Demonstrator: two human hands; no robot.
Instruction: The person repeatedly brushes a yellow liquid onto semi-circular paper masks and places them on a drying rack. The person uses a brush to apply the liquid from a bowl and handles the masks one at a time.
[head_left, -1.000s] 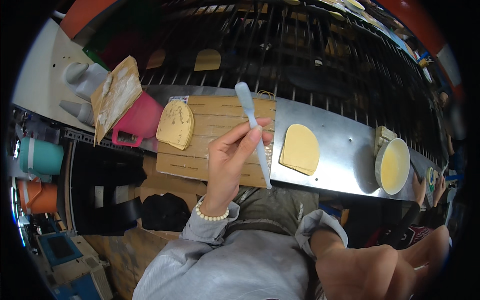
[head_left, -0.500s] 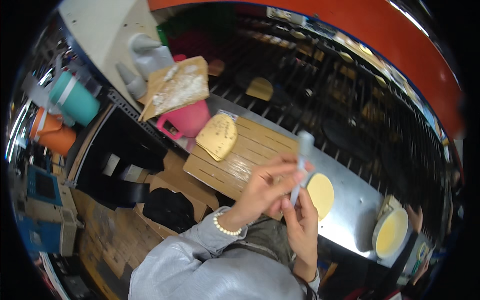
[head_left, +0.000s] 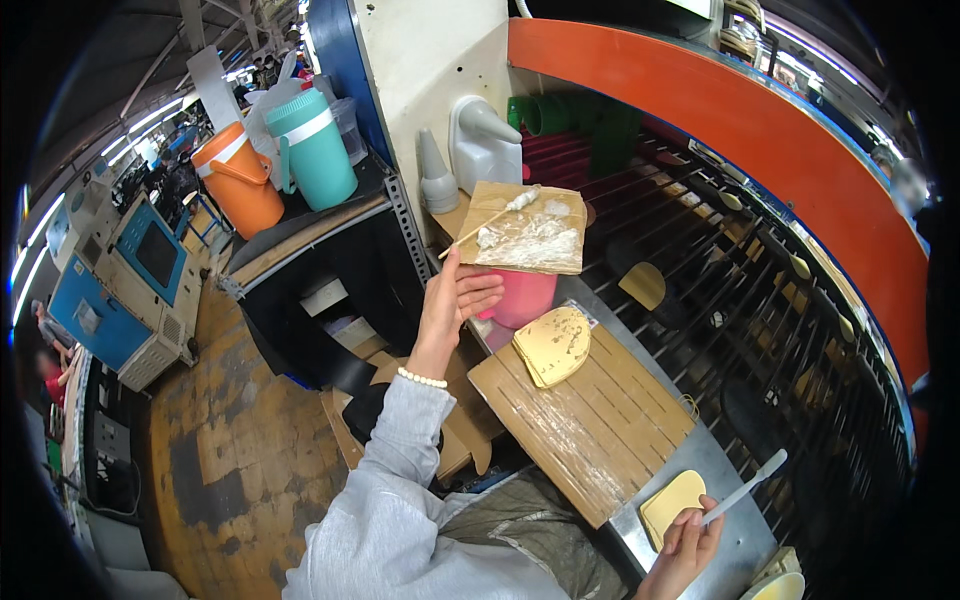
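Left hand (head_left: 455,300) at the stick (head_left: 480,226), right hand (head_left: 688,548) holding a whitish tool (head_left: 748,485).
The left fingers are meeting the stick's end at the powdery cardboard's (head_left: 560,200) left edge; whether they're gripping, I can't tell. The tool is slanting over the table (head_left: 735,550), beside cream pieces (head_left: 672,505). A careless nudge could tip the cardboard, perching on a pink jug (head_left: 525,300); bottles (head_left: 485,150) are crowding behind.

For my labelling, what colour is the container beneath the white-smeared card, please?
The container is pink; see the head view.
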